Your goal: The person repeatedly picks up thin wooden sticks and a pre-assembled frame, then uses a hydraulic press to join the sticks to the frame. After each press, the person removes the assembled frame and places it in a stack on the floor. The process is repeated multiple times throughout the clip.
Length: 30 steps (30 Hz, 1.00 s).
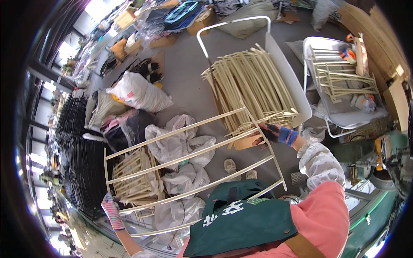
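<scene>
Below you is your green apron (266, 224). Your gloved left hand (113, 215) and gloved right hand (275, 135) each close on an end of a pale slatted frame (185, 158), held before you, its long axis running left to right, right end farther away. Beneath it, crumpled white sacks (183, 133) and stacked slatted pieces (140, 172) crowd the grey floor (183, 71). Beyond stand a white tub (286, 73) of loose strips (254, 86), a loaded chair (370, 117) at right, and a cluttered workshop.
</scene>
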### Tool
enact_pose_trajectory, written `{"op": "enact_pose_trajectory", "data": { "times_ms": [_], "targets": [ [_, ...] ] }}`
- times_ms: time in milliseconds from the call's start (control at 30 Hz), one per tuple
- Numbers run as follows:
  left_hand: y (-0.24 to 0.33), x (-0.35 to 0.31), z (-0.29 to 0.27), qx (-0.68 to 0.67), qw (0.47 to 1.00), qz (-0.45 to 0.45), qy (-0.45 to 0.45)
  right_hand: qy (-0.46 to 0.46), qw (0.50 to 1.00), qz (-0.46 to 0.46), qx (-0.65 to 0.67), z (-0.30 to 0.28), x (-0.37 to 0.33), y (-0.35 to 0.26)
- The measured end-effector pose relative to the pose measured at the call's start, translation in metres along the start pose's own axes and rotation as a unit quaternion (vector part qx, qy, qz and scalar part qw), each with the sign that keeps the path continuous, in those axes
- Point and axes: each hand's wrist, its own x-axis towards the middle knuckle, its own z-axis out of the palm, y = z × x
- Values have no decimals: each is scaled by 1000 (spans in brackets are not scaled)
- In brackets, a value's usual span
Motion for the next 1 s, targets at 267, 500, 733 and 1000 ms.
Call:
{"op": "enact_pose_trajectory", "data": {
  "times_ms": [267,500,733,1000],
  "targets": [
    [-144,12,-30,30,993,-61,94,-20,997,39,-64,40,70,-8],
    [-279,30,-20,235,956,-3,174,80,994,53,-53,80,166,-14],
    [-318,55,-10,734,675,68,22,269,925,-89,-254,31,311,40],
    [-423,130,-47,456,858,19,235,278,954,-45,-105,66,429,84]
  ]
}}
